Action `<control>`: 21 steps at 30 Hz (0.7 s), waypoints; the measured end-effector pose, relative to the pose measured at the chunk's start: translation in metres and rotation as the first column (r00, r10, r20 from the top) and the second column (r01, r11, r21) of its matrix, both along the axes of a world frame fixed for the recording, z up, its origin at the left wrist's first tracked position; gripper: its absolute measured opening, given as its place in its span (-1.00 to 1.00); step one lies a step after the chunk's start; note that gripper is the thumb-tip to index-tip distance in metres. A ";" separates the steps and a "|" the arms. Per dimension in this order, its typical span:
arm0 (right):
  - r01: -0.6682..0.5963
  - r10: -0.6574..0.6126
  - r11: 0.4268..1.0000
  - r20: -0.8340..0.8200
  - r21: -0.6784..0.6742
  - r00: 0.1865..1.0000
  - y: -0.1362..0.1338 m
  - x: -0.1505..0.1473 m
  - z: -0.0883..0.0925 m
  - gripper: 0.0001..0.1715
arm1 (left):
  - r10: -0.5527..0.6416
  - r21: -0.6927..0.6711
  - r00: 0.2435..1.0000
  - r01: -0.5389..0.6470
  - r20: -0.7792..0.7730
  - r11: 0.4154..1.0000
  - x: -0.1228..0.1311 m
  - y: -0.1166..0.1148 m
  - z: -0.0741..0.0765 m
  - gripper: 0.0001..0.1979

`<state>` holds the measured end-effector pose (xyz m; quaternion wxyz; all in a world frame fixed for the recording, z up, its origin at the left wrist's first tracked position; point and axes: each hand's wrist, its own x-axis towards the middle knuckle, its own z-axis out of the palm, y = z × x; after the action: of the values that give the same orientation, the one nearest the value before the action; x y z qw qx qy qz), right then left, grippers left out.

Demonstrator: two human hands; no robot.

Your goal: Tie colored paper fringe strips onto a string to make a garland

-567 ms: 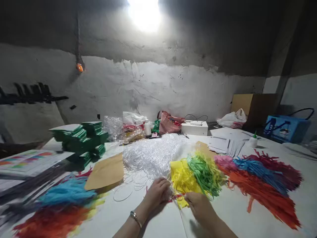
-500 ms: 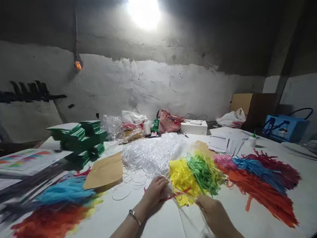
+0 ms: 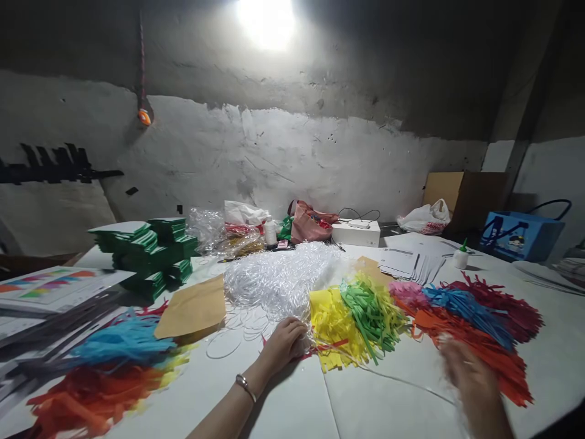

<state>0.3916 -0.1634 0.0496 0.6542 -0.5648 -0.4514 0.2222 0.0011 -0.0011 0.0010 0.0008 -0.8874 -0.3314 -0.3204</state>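
Note:
My left hand (image 3: 287, 342), with a bangle on the wrist, rests on the white table with its fingers curled down over a white string (image 3: 402, 379) beside the yellow tissue-paper tassel (image 3: 331, 317). Something clear shows under the fingertips. From there the string runs right, past the tassel, to my right hand (image 3: 473, 372), which is blurred and appears closed on it in front of the red-orange tassel (image 3: 484, 353). Green tissue fringe (image 3: 371, 314) lies against the yellow one. A thin red strip (image 3: 336, 344) crosses the yellow tassel's lower part.
Clear plastic strands (image 3: 274, 283) heap beyond my left hand, near a brown paper sheet (image 3: 194, 308). Orange (image 3: 91, 390) and blue (image 3: 128, 338) fringes lie left, below green card stacks (image 3: 150, 253). Right are a blue tassel (image 3: 470, 311) and a glue bottle (image 3: 460, 257).
My right hand has swept to the right, away from the yellow tassel, and the string now stretches across the table between the hands. My left hand has stayed in nearly the same place.

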 end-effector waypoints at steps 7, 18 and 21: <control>-0.433 0.495 0.867 0.530 -0.247 0.689 0.116 -0.165 -0.011 -0.75 | 0.004 -0.007 1.000 -0.004 0.001 1.000 -0.002 -0.001 -0.002 -0.77; -0.362 0.510 0.859 0.673 -0.362 0.536 0.134 -0.172 -0.036 -0.77 | 0.016 -0.027 1.000 -0.016 0.013 1.000 -0.001 0.000 -0.003 -0.73; -0.321 0.492 0.871 0.671 -0.373 0.555 0.140 -0.186 -0.040 -0.80 | 0.015 -0.037 1.000 -0.015 0.018 0.999 -0.001 -0.001 -0.003 -0.74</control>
<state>0.2060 -0.0230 0.0098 0.2771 -0.5489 -0.7720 0.1611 0.0000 -0.0019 -0.0018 -0.0159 -0.8819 -0.3438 -0.3222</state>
